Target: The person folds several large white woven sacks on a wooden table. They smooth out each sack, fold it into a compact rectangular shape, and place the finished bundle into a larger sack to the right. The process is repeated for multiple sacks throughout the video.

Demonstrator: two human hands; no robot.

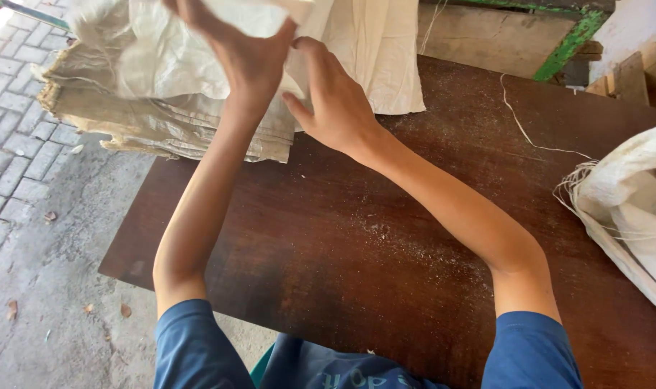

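Observation:
A stack of white woven sacks (162,115) lies at the far left corner of a dark brown wooden table (342,238). My left hand (245,50) is raised over the stack and grips the top white sack (162,50), lifting it off the pile. Just to its right, my right hand (335,101) pinches the edge of that same sack, where it hangs down toward the table. Both my forearms reach out across the table from blue sleeves.
Another white sack (630,202) with frayed threads lies at the table's right edge. A loose string (522,130) trails across the table. A green-edged wooden board (515,36) stands behind. Paved ground (25,166) lies to the left, below the table's edge.

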